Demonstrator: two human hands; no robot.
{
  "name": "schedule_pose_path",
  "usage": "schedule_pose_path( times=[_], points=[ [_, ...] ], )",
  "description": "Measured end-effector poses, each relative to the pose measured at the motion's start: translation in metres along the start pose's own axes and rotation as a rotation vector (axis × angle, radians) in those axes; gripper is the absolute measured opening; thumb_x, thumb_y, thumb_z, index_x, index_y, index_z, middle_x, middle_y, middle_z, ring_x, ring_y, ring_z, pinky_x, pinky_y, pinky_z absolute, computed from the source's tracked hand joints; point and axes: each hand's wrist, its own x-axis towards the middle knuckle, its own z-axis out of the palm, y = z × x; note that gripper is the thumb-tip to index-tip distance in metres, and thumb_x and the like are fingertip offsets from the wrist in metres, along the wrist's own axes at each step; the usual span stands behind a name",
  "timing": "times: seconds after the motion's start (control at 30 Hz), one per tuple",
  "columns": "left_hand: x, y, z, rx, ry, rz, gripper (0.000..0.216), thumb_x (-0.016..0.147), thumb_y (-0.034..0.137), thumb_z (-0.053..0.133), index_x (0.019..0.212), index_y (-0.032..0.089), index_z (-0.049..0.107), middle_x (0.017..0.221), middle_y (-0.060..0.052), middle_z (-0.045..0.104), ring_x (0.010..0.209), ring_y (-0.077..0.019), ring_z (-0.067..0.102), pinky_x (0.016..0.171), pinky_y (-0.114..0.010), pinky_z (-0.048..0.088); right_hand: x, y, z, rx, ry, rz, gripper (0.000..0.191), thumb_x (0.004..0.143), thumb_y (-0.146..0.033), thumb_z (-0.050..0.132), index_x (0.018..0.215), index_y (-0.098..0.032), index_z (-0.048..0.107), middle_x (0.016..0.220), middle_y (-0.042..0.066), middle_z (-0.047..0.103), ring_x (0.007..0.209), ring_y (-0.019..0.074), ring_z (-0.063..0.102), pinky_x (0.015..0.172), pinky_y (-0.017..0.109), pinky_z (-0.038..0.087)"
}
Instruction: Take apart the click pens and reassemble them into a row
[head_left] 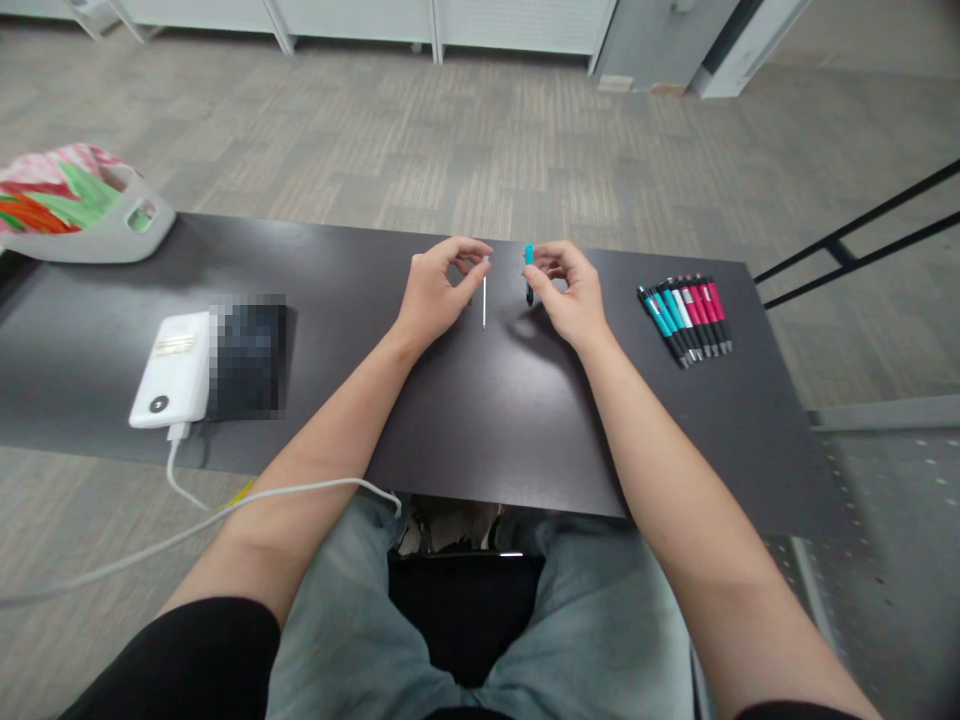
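Note:
Above the middle of the dark table (480,430), my left hand (444,285) pinches the upper end of a thin, pale pen refill (484,302), which hangs point down. My right hand (571,290) is closed on a teal pen barrel (529,272) with a dark lower part, held upright a short way to the right of the refill. The two parts are apart. Over on the right of the table lies a row of several pens (686,315) in teal, white and pink-red, side by side with black grips.
A white power bank (172,365) with a white cable (300,488) lies at the left beside a dark pixelated object (247,358). The cable passes over my left forearm. At the far left stands a white basket (142,225) of colourful packages. Black metal bars (847,255) rise beyond the right edge.

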Motion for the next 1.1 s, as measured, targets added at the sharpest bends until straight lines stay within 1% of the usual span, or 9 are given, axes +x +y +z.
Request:
schedule_pose_path(
  times=[0.1, 0.23, 0.3, 0.5, 0.63, 0.7, 0.8, 0.97, 1.1],
  points=[
    [0.0, 0.001, 0.001, -0.118, 0.002, 0.036, 0.025, 0.104, 0.051, 0.088, 0.111, 0.026, 0.086, 0.108, -0.005, 0.089, 0.094, -0.021, 0.08, 0.097, -0.037, 0.064, -0.002, -0.006, 0.006, 0.035, -0.036, -0.034, 0.061, 0.099, -0.09, 0.078, 0.119, -0.033, 0.077, 0.104, 0.003, 0.077, 0.096, 0.0263, 0.073, 0.097, 0.047, 0.063],
    [0.001, 0.002, 0.003, -0.211, 0.023, 0.015, 0.04, 0.101, 0.065, 0.092, 0.11, 0.026, 0.087, 0.106, -0.006, 0.09, 0.095, -0.0208, 0.083, 0.094, -0.036, 0.067, -0.005, -0.01, 0.009, 0.079, -0.11, -0.076, 0.051, 0.106, -0.082, 0.076, 0.123, -0.033, 0.078, 0.104, 0.004, 0.076, 0.092, 0.0257, 0.071, 0.092, 0.046, 0.063],
    [0.001, 0.001, 0.003, -0.233, 0.023, 0.016, 0.043, 0.1, 0.068, 0.093, 0.111, 0.026, 0.089, 0.106, -0.006, 0.09, 0.094, -0.0206, 0.084, 0.093, -0.035, 0.067, -0.005, -0.011, 0.009, 0.086, -0.119, -0.083, 0.048, 0.108, -0.079, 0.076, 0.124, -0.034, 0.079, 0.105, 0.004, 0.076, 0.092, 0.0254, 0.071, 0.091, 0.045, 0.064],
    [0.002, -0.003, 0.006, -0.383, 0.019, 0.003, 0.045, 0.093, 0.068, 0.101, 0.108, 0.027, 0.089, 0.108, -0.005, 0.091, 0.095, -0.0192, 0.084, 0.093, -0.034, 0.067, -0.005, -0.01, 0.01, 0.071, -0.137, -0.066, 0.05, 0.105, -0.082, 0.077, 0.123, -0.035, 0.083, 0.113, 0.004, 0.081, 0.099, 0.0266, 0.074, 0.093, 0.045, 0.065],
    [0.004, -0.002, 0.007, -0.44, 0.039, -0.052, 0.055, 0.084, 0.074, 0.105, 0.105, 0.026, 0.09, 0.1, -0.004, 0.088, 0.081, -0.0156, 0.078, 0.081, -0.031, 0.064, -0.005, -0.008, 0.009, 0.071, -0.156, -0.068, 0.048, 0.105, -0.081, 0.079, 0.122, -0.036, 0.084, 0.114, 0.004, 0.082, 0.1, 0.027, 0.075, 0.095, 0.047, 0.066],
    [0.005, -0.001, 0.007, -0.446, 0.031, -0.069, 0.058, 0.08, 0.076, 0.106, 0.105, 0.026, 0.09, 0.096, -0.003, 0.087, 0.083, -0.0166, 0.079, 0.083, -0.032, 0.065, -0.005, -0.009, 0.008, 0.069, -0.168, -0.073, 0.047, 0.105, -0.08, 0.079, 0.122, -0.036, 0.084, 0.113, 0.004, 0.082, 0.099, 0.0272, 0.076, 0.095, 0.047, 0.066],
    [0.004, 0.002, 0.005, -0.412, 0.003, -0.085, 0.059, 0.08, 0.077, 0.106, 0.105, 0.026, 0.092, 0.1, -0.005, 0.089, 0.089, -0.019, 0.081, 0.089, -0.034, 0.066, -0.005, -0.01, 0.008, 0.078, -0.168, -0.094, 0.043, 0.107, -0.075, 0.08, 0.123, -0.035, 0.084, 0.112, 0.004, 0.083, 0.098, 0.0263, 0.076, 0.094, 0.046, 0.065],
    [0.002, 0.005, 0.003, -0.342, -0.022, -0.074, 0.058, 0.085, 0.079, 0.101, 0.108, 0.027, 0.094, 0.104, -0.006, 0.091, 0.086, -0.0193, 0.078, 0.088, -0.036, 0.064, -0.006, -0.01, 0.007, 0.064, -0.171, -0.099, 0.04, 0.107, -0.072, 0.08, 0.123, -0.035, 0.084, 0.11, 0.004, 0.083, 0.097, 0.0263, 0.076, 0.092, 0.045, 0.065],
    [0.001, 0.009, 0.003, -0.298, -0.034, -0.099, 0.055, 0.087, 0.079, 0.098, 0.107, 0.028, 0.094, 0.106, -0.007, 0.091, 0.089, -0.021, 0.078, 0.09, -0.038, 0.064, -0.007, -0.011, 0.006, 0.025, -0.188, -0.051, 0.042, 0.105, -0.074, 0.081, 0.123, -0.036, 0.084, 0.112, 0.004, 0.084, 0.099, 0.0278, 0.076, 0.096, 0.048, 0.067]
  ],
)
